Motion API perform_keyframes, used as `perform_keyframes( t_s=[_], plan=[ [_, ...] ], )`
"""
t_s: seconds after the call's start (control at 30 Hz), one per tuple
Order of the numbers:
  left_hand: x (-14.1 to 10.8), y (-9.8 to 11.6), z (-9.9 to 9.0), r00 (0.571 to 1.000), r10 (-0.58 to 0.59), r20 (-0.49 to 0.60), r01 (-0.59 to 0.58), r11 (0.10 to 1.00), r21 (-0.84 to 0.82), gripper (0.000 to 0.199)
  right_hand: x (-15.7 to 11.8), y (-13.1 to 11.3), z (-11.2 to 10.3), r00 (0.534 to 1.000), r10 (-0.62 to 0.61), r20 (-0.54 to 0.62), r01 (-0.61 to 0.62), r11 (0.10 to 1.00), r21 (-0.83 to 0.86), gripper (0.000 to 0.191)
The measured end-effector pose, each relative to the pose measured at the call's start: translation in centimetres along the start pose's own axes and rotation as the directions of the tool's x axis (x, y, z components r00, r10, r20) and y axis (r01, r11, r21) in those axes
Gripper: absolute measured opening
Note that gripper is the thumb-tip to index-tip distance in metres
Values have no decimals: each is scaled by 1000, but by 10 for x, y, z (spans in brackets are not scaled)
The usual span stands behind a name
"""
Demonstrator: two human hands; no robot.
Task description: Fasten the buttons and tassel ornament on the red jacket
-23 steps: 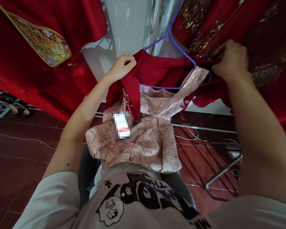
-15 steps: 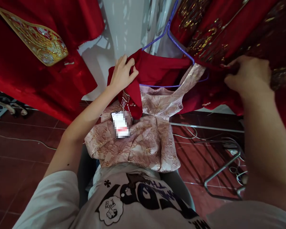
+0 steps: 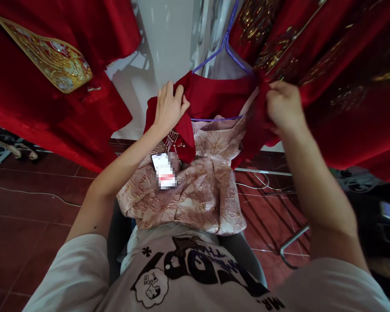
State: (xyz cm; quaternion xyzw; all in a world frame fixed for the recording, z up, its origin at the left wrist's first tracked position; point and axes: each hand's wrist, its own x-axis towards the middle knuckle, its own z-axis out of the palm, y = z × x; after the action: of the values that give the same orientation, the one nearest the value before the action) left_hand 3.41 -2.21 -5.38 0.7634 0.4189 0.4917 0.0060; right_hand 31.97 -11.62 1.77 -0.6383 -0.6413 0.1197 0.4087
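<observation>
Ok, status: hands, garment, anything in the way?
Left hand, right hand: both gripping red garment. Red garment against purple hanger. Smartphone lying on pink brocade dress.

A pale printed T-shirt [image 3: 182,288]

The shirt, white to light grey, spans the bottom of the frame. Bold lettering [image 3: 247,269] in black and dark blue crosses its front, with a black asterisk [image 3: 146,251] and a scalloped bubble [image 3: 151,289] framing a cartoon figure [image 3: 152,284]. Short sleeves [image 3: 76,268] end in the lower left and lower right.
</observation>
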Motion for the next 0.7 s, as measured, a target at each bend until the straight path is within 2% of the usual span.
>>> perform_keyframes(
  t_s=[0.03, 0.1, 0.17, 0.27, 0.43, 0.5, 0.57, 0.7],
  plan=[
    [0, 1, 0, 1000, -3, -7, 3, 1000, -2, 33, -8, -11, 15, 1000, 3, 8, -4, 994, 107, 22],
    [-1, 3, -1, 1000, -4, -12, 4, 1000, -4, 35, -27, -31, 44, 989, -127, 73, 105, 962, 250, 12],
    [-2, 7, -6, 1000, 2, -5, -2, 1000, 4, 37, -40, -42, 65, 962, -235, 140, 180, 928, 328, 18],
    [-4, 17, -14, 1000, 4, -23, -3, 999, 42, 38, -43, -33, 80, 953, -260, 154, 195, 918, 345, 29],
    [-13, 32, -25, 986, -57, -155, 50, 998, -49, 32, -28, 7, 68, 975, -221, 18, 206, 932, 298, 49],
    [-19, 31, -29, 985, -117, -123, 102, 988, -120, 32, -26, 17, 57, 976, -216, 9, 208, 947, 244, 48],
    [-25, 27, -31, 985, -160, -61, 147, 973, -178, 33, -25, 22, 49, 977, -215, -7, 212, 960, 184, 38],
    [-37, 25, -29, 982, -183, -33, 172, 960, -223, 33, -22, 23, 51, 971, -237, -16, 237, 961, 146, 33]
  ],
)
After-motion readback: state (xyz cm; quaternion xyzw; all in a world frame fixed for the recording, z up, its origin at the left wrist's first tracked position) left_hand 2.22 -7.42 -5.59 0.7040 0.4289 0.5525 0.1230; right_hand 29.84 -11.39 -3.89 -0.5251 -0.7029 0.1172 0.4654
